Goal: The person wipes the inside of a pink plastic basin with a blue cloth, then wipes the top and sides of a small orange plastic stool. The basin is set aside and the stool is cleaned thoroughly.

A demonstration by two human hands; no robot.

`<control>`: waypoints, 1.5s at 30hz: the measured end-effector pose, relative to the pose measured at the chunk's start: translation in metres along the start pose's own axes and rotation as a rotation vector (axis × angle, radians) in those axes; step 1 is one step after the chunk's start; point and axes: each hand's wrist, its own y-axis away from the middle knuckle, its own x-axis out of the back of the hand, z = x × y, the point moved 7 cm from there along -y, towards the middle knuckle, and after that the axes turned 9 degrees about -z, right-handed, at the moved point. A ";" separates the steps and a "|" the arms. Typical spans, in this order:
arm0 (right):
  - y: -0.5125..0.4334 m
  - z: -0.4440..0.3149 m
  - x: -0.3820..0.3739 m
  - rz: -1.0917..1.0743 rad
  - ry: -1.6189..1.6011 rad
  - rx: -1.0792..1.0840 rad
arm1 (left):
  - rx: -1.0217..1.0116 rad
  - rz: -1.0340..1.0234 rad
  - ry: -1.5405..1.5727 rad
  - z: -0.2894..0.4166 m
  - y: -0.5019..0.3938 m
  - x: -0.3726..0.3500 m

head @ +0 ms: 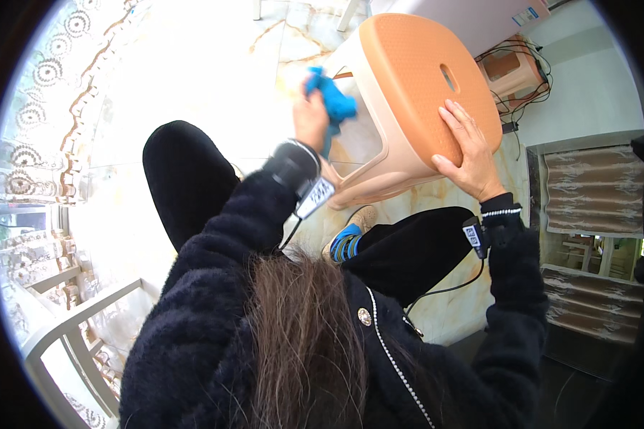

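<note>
A plastic stool [408, 80] with an orange seat and pale beige legs stands tilted on the floor in front of me. My left hand [311, 115], slightly blurred, is closed around a bunched blue cloth [337, 102] beside the stool's open side frame. Whether the cloth touches the stool cannot be told. On the orange seat rests my right hand [467, 153], palm down, its fingers extended and the thumb spread near the seat's edge. A slot is visible in the seat beyond the fingertips.
Behind the stool is a pinkish box-like surface [461, 21]. A smaller stool wrapped in black cables [515, 72] stands at upper right. A grey chair frame [80, 316] is at lower left, by patterned lace curtains [48, 69]. My knees and a shoe [362, 217] flank the stool's near side.
</note>
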 end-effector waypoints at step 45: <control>-0.055 -0.030 -0.020 0.031 0.088 -0.093 | -0.448 -0.521 -0.062 0.037 -0.104 -0.075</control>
